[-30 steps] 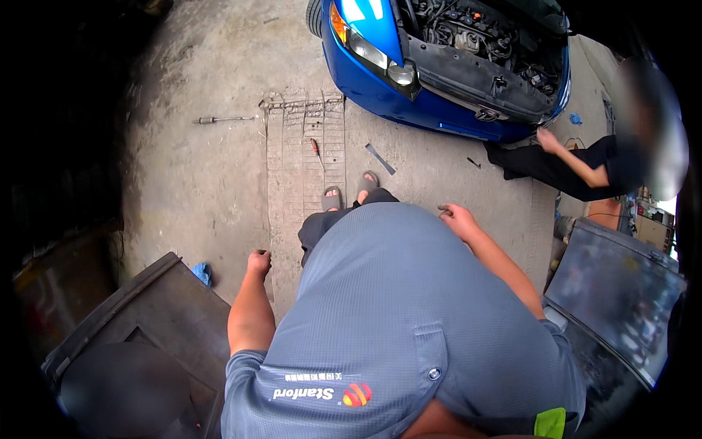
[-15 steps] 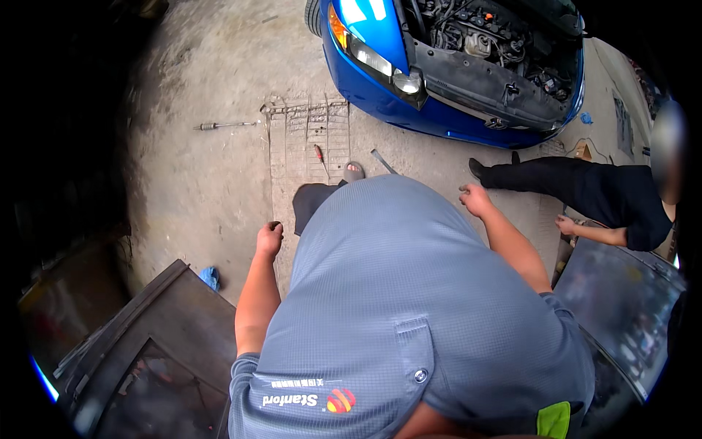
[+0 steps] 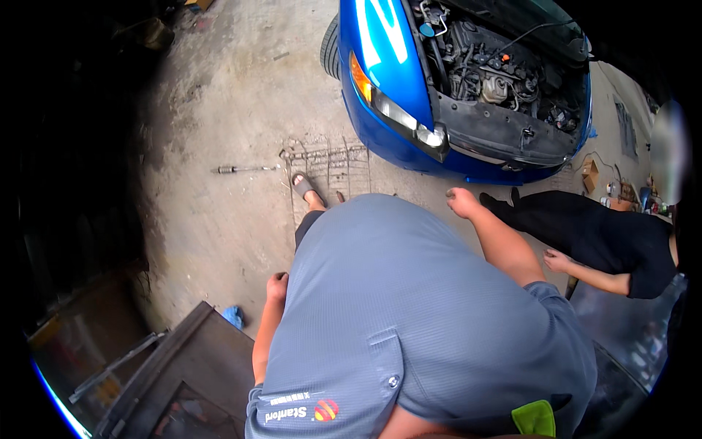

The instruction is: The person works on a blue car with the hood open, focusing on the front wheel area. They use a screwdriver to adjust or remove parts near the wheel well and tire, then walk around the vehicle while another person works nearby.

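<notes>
Blue car [image 3: 468,110] with its engine bay exposed now sits lower and larger in view, a sandalled foot [image 3: 306,187] stepping out leftward, so the person stands closer. Right hand [image 3: 462,203] hangs near its front, loosely half-curled, apparently empty; left hand [image 3: 277,287] curls beside the shirt [image 3: 380,285], contents unclear.

We see a blue car [image 3: 475,121], engine bay [image 3: 504,77] exposed, standing angled at far right; a crumpled blue bundle [image 3: 233,317] lies near left.
</notes>
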A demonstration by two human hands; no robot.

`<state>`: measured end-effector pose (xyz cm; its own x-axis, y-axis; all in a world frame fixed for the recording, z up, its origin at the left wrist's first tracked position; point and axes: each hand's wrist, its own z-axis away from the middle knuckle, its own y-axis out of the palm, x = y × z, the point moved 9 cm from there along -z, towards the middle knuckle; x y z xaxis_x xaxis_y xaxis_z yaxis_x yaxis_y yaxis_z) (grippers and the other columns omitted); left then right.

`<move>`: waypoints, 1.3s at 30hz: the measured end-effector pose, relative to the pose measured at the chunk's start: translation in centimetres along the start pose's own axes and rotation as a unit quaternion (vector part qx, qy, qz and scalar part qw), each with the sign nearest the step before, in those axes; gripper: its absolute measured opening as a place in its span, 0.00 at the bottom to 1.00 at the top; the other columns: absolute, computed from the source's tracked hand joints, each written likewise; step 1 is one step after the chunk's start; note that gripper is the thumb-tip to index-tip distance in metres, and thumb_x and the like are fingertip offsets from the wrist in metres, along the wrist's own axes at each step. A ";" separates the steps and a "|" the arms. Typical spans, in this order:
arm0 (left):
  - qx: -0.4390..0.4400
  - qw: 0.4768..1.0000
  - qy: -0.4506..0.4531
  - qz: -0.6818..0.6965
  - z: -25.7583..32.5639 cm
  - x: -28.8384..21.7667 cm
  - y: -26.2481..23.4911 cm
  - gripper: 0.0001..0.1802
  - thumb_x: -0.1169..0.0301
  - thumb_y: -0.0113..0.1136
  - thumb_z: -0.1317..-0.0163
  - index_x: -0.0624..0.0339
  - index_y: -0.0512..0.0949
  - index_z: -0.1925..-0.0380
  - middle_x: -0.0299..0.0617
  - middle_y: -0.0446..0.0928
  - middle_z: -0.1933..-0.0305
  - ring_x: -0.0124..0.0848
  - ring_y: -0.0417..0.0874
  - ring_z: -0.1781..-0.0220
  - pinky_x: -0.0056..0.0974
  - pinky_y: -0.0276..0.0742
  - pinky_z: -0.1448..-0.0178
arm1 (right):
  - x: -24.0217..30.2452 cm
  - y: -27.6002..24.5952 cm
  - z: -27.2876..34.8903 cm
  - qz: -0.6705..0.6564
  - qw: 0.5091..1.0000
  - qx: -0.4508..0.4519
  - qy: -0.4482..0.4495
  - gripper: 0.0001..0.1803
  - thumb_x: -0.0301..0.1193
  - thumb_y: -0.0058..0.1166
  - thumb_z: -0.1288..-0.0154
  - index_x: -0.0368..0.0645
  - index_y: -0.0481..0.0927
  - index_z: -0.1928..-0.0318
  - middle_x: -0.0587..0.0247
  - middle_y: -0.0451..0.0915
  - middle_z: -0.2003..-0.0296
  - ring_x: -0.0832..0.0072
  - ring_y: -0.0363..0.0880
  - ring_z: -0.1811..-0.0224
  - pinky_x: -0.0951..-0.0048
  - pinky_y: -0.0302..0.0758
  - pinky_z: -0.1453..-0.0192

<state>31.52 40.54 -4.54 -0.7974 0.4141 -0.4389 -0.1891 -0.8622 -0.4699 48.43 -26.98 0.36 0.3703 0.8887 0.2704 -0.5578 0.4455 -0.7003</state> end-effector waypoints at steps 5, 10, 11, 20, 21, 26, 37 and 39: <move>-0.029 0.994 0.008 -0.103 -12.4 5.6 -10.0 0.22 0.64 0.60 0.37 0.72 0.80 0.51 0.55 0.84 0.55 0.41 0.86 0.57 0.41 0.81 0.48 | 7.7 1.4 -6.8 -0.045 0.998 -0.011 0.041 0.21 0.30 0.58 0.43 0.39 0.82 0.48 0.49 0.85 0.59 0.60 0.85 0.58 0.64 0.79 0.51; -0.029 0.999 -0.034 -0.021 -14.3 -9.4 -21.9 0.18 0.65 0.57 0.34 0.67 0.79 0.50 0.47 0.82 0.62 0.34 0.83 0.65 0.38 0.80 0.61 | 20.9 0.3 -11.9 -0.040 0.998 -0.035 -0.036 0.21 0.30 0.58 0.41 0.39 0.81 0.47 0.48 0.85 0.56 0.59 0.84 0.54 0.63 0.78 0.48; -0.044 0.998 -0.047 0.000 -14.5 -12.2 -23.7 0.18 0.65 0.56 0.33 0.67 0.78 0.49 0.47 0.82 0.61 0.33 0.83 0.65 0.37 0.79 0.62 | 23.4 0.4 -12.5 -0.068 0.996 -0.025 -0.042 0.21 0.30 0.57 0.41 0.39 0.81 0.46 0.48 0.85 0.56 0.59 0.84 0.54 0.63 0.78 0.48; -0.031 0.999 0.014 0.036 -30.0 -26.9 -27.7 0.18 0.65 0.55 0.31 0.66 0.77 0.47 0.45 0.84 0.57 0.32 0.83 0.64 0.36 0.78 0.62 | 34.9 -4.5 -25.9 -0.037 0.999 0.011 -0.036 0.18 0.30 0.57 0.40 0.40 0.82 0.49 0.49 0.85 0.56 0.57 0.84 0.53 0.62 0.79 0.47; -0.017 0.987 0.100 0.121 -37.2 -19.2 -28.6 0.19 0.64 0.57 0.32 0.67 0.79 0.48 0.46 0.84 0.57 0.34 0.84 0.62 0.37 0.79 0.58 | 36.6 -4.7 -28.8 -0.036 0.997 0.019 -0.059 0.18 0.31 0.57 0.40 0.40 0.83 0.49 0.48 0.84 0.54 0.56 0.83 0.50 0.62 0.78 0.45; 0.018 0.994 0.090 -0.051 -45.9 -28.0 -24.6 0.18 0.65 0.56 0.33 0.67 0.79 0.51 0.45 0.83 0.60 0.33 0.83 0.65 0.37 0.79 0.60 | 37.7 -8.4 -40.8 -0.013 1.000 0.005 -0.012 0.17 0.31 0.57 0.41 0.42 0.84 0.51 0.47 0.83 0.52 0.56 0.82 0.48 0.62 0.77 0.42; 0.037 0.991 0.092 -0.089 -61.3 -49.9 -34.5 0.14 0.69 0.55 0.36 0.69 0.79 0.57 0.43 0.80 0.67 0.31 0.80 0.70 0.37 0.77 0.66 | 55.2 -27.7 -59.3 -0.100 0.987 -0.096 -0.080 0.19 0.33 0.57 0.38 0.40 0.81 0.48 0.47 0.83 0.52 0.55 0.83 0.50 0.59 0.78 0.47; 0.047 0.987 0.107 -0.114 -64.4 -53.4 -36.6 0.13 0.69 0.55 0.37 0.69 0.79 0.58 0.43 0.80 0.68 0.31 0.80 0.71 0.36 0.76 0.67 | 57.9 -29.7 -61.3 -0.162 0.980 -0.106 -0.056 0.19 0.32 0.57 0.38 0.40 0.80 0.47 0.47 0.84 0.52 0.56 0.83 0.49 0.60 0.78 0.46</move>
<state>117.93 68.81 -13.24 -0.5916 0.6430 -0.4863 -0.4093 -0.7592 -0.5060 131.92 4.60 -3.67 0.4120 0.7165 0.5629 -0.2543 0.6837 -0.6841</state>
